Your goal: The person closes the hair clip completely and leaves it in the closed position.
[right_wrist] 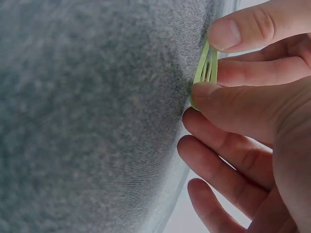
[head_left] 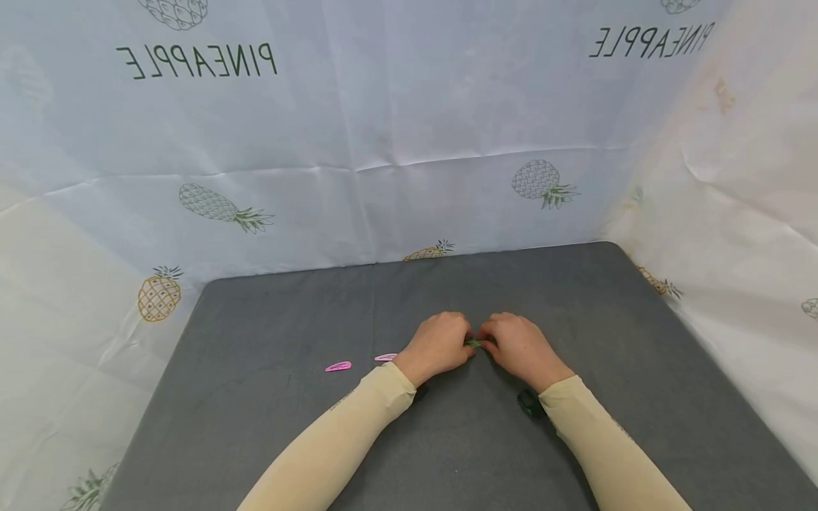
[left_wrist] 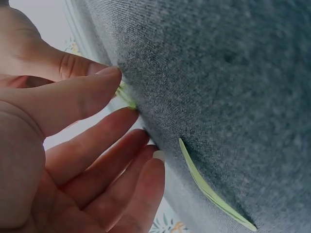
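Between both hands is a small light-green snap hair clip (right_wrist: pixel 206 70), its slotted body showing in the right wrist view. My left hand (head_left: pixel 441 342) pinches one end of it with thumb and forefinger. At the other end my right hand (head_left: pixel 519 346) pinches it, with the remaining fingers loosely bent. Part of the clip is covered by the fingertips. The left wrist view shows another light-green hair clip (left_wrist: pixel 206 188) lying on the table below my left fingers. To the left of my left hand lie two pink hair clips, one (head_left: pixel 338 366) fully visible, the other (head_left: pixel 385 357) partly behind my wrist.
A dark grey cloth-covered table (head_left: pixel 268 433) lies under the hands. White curtains (head_left: pixel 409 92) printed with pineapples stand behind it and along its sides. A small dark object (head_left: pixel 529 402) shows at the right wrist, beside the cream sleeve (head_left: pixel 607 440).
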Motion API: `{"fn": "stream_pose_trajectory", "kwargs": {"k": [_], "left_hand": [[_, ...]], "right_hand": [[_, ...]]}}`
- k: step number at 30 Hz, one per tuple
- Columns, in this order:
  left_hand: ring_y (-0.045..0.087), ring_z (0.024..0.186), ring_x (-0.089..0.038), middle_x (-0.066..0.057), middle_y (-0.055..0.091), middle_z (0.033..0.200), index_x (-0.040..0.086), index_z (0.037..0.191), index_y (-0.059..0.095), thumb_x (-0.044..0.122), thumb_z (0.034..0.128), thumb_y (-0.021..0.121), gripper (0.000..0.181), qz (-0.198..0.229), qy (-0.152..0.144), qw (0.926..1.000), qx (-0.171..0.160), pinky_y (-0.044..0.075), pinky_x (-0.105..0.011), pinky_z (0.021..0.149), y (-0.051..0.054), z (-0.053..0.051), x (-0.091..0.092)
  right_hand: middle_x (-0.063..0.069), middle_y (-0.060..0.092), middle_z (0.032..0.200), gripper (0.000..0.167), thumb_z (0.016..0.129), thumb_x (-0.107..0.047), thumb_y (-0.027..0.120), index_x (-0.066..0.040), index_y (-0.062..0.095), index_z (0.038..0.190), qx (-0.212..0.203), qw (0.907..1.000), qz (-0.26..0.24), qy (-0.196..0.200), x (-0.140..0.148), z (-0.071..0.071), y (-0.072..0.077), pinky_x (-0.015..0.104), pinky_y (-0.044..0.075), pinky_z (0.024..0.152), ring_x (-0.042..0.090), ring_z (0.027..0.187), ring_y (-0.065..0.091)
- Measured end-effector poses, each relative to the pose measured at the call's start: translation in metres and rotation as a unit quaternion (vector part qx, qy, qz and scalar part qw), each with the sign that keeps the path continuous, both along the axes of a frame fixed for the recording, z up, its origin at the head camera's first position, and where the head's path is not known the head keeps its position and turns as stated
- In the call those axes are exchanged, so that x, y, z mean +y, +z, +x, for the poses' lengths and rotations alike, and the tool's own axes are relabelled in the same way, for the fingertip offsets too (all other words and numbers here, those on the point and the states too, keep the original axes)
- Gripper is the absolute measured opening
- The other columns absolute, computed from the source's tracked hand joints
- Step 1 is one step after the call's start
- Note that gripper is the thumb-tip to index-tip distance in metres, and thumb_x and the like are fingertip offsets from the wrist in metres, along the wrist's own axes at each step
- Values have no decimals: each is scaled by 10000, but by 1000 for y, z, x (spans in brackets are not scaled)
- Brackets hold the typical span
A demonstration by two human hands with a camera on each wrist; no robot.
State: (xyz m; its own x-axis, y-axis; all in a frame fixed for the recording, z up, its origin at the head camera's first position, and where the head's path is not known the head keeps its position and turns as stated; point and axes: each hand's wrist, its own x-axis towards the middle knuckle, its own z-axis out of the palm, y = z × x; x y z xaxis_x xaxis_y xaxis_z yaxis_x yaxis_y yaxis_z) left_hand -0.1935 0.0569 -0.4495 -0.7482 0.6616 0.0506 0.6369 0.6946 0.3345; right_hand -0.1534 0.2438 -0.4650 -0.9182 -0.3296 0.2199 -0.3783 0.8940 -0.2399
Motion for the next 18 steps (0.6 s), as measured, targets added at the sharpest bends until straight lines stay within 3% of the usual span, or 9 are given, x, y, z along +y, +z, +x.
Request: {"fn": "stream_pose_trajectory", "kwargs": {"k": [3,9,18], "left_hand": [[473,534,-82,51,587,690,199,682,698,212,942,819,287,42,4,10000,-7,357,-246,487,1,1,-1],[555,577,-68,40,720,810,202,839,820,224,969,784,136,36,73,9999,82,442,-252,507,2,4,-5],[500,518,-51,57,656,723,217,815,805,173,979,728,187,62,-48,9992,379,392,-232,455,8,6,-10]], "right_hand": [[-5,714,865,75,906,-98,870,-151,820,925,61,10000,-10,-10,1,3,0,380,588,723,178,780,668],[-14,693,835,80,906,-97,869,-154,812,906,235,9997,8,-29,-2,6,1,360,570,699,152,747,636],[-17,703,878,104,892,-119,891,-160,813,948,287,9995,-71,58,-4,10,10,383,590,737,172,798,667]]}}
